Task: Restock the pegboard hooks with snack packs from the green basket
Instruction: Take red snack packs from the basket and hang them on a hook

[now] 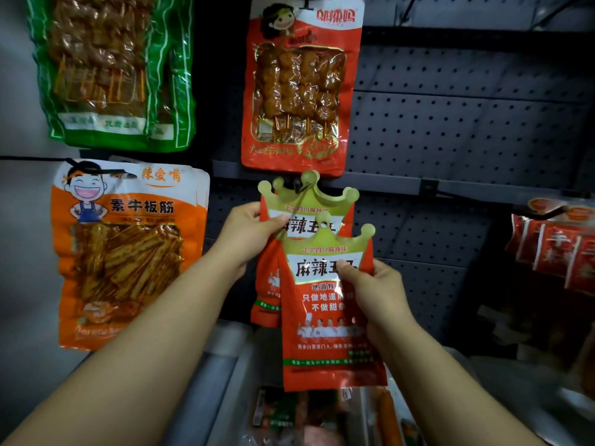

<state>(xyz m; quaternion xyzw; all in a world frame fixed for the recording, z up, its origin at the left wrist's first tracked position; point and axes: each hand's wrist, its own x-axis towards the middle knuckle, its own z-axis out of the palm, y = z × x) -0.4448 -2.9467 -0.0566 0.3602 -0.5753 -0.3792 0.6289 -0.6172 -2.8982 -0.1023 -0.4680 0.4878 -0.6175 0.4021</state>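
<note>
While the left hand (249,235) grips the hanging pack (306,217) just under the hook (301,186), likely steadying it, the right hand (375,291) pinches a second pack (328,320) below that hook, crown hole up, probably for threading on. Green basket not identifiable; more packs (289,413) lie well below the hook.
</note>
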